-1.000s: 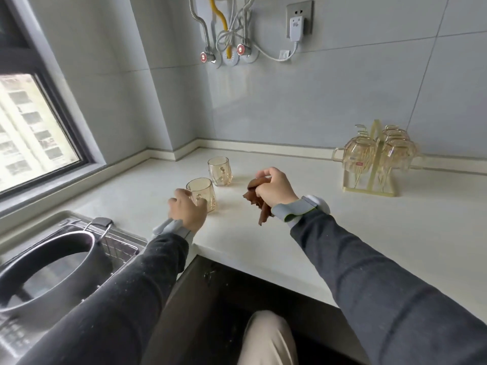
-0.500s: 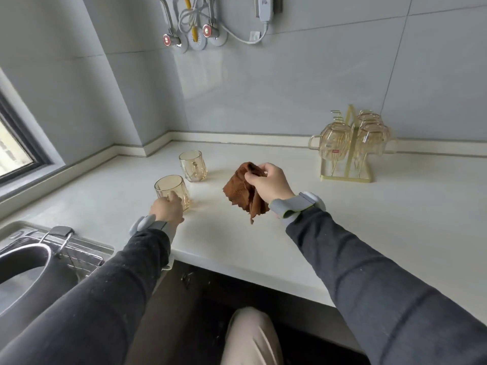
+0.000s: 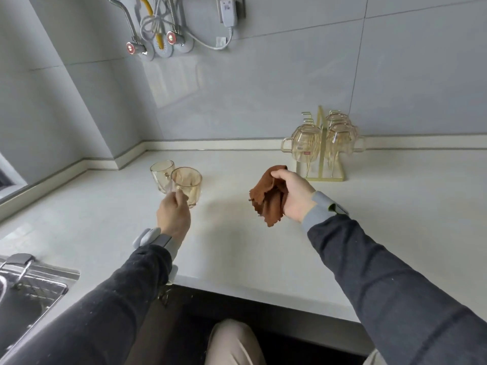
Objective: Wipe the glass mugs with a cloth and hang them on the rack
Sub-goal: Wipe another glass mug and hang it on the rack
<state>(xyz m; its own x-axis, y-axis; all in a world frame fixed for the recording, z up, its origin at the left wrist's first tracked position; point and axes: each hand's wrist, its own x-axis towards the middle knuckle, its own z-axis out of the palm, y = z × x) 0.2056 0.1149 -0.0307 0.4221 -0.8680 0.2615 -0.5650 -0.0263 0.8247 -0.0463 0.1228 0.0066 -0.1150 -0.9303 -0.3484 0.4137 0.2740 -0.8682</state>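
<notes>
My left hand (image 3: 173, 216) grips an amber glass mug (image 3: 187, 186) from its near side and holds it just above the white counter (image 3: 237, 248). A second amber mug (image 3: 161, 173) stands on the counter right behind it. My right hand (image 3: 296, 194) holds a bunched brown cloth (image 3: 267, 200) in the air, to the right of the mugs and apart from them. A gold wire rack (image 3: 320, 156) stands at the back right by the wall, with several glass mugs (image 3: 305, 143) hanging upside down on it.
A steel sink (image 3: 31, 285) with a drain basket sits at the lower left. Valves, hoses and a plugged-in adapter (image 3: 228, 10) hang on the grey tiled wall. The counter's front edge runs above a dark opening, where my knee shows.
My left hand has lifted the near mug off the counter and brought it right, in front of the second mug. My right hand has swung the cloth right, toward the rack.
</notes>
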